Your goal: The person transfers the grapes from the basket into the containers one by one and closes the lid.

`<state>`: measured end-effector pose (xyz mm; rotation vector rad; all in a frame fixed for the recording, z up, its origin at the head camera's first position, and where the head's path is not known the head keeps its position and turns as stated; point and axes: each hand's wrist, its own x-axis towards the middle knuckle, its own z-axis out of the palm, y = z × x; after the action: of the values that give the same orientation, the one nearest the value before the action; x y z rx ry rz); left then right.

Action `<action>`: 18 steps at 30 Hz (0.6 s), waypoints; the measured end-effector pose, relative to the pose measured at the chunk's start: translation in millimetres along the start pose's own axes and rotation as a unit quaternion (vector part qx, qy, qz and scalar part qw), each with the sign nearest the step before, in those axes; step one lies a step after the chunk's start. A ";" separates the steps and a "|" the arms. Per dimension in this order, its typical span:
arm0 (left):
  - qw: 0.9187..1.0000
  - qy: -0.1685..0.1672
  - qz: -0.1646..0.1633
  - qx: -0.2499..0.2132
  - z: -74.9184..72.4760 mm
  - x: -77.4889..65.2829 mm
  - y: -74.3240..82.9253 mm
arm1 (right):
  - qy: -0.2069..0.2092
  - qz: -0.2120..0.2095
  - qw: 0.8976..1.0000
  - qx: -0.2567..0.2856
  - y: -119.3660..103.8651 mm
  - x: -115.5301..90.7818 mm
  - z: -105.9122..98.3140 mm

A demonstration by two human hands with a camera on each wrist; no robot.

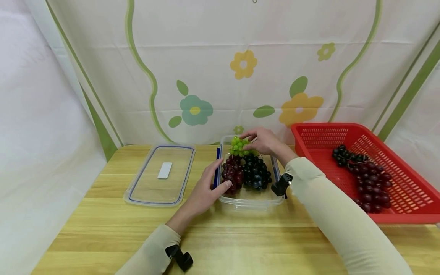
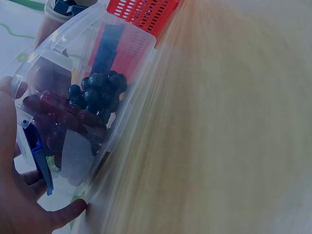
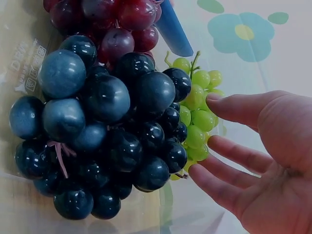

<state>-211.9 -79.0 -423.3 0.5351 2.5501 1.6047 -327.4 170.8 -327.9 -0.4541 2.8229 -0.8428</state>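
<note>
A clear plastic box (image 1: 237, 201) holds a bunch of dark red grapes (image 1: 234, 176), a bunch of black grapes (image 1: 256, 173) and, toward the back, a small bunch of green grapes (image 1: 238, 146). My right hand (image 1: 262, 142) reaches over the far end, its thumb and extended fingers touching or very near the green bunch. In the right wrist view those fingers are spread around one side of the green grapes (image 3: 197, 114). Along the box's left side, by a blue latch (image 2: 39, 158), my left hand (image 1: 205, 191) rests with fingers spread and loosely extended.
A clear lid (image 1: 146, 191) with a blue seal and a white label lies on the wooden table (image 1: 220, 244) at left. At right, a red basket (image 1: 343, 128) holds more black and dark red grapes (image 1: 372, 185). A flowered cloth (image 1: 213, 68) hangs behind.
</note>
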 end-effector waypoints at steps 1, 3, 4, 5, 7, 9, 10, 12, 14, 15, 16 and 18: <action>1.000 0.000 0.000 0.000 0.1 0.0 0.1 | -0.002 0.001 1.000 0.005 0.8 -0.5 -0.4; 1.000 0.000 -0.001 0.000 0.3 -0.1 0.4 | -0.006 0.003 1.000 0.015 2.0 -1.9 -1.8; 1.000 0.001 0.000 0.000 0.0 -0.3 0.5 | -0.009 0.004 1.000 0.022 2.0 -2.7 -2.8; 1.000 0.001 -0.001 0.000 -0.1 -0.4 0.8 | -0.011 0.006 0.999 0.032 1.6 -4.0 -4.2; 1.000 0.001 -0.001 0.000 -0.2 -0.3 1.3 | -0.017 0.011 0.998 0.052 1.6 -6.5 -8.0; 1.000 0.001 -0.001 0.000 -0.1 -0.3 1.8 | -0.021 0.018 0.997 0.077 1.1 -10.1 -13.5; 1.000 0.002 0.002 0.000 0.0 -0.5 1.9 | -0.021 0.023 0.996 0.083 0.9 -12.3 -16.8; 1.000 0.004 0.005 0.002 0.3 -0.4 2.2 | -0.016 0.030 0.995 0.097 1.3 -17.0 -24.0; 1.000 0.005 0.009 0.004 1.0 -0.6 2.4 | -0.013 0.029 0.993 0.116 1.7 -23.4 -32.1; 1.000 0.005 0.010 0.005 1.3 -0.7 2.5 | -0.010 0.027 0.992 0.125 2.3 -27.1 -36.4; 1.000 0.004 0.011 0.004 1.4 -0.7 2.5 | -0.007 0.026 0.991 0.134 3.2 -30.6 -40.6; 1.000 0.004 0.011 0.003 1.5 -1.1 2.4 | -0.003 0.020 0.987 0.157 5.3 -38.6 -49.4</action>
<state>-209.9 -77.1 -421.9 0.5596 2.5639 1.6104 -304.0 212.9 -287.3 -0.3508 2.6139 -1.2472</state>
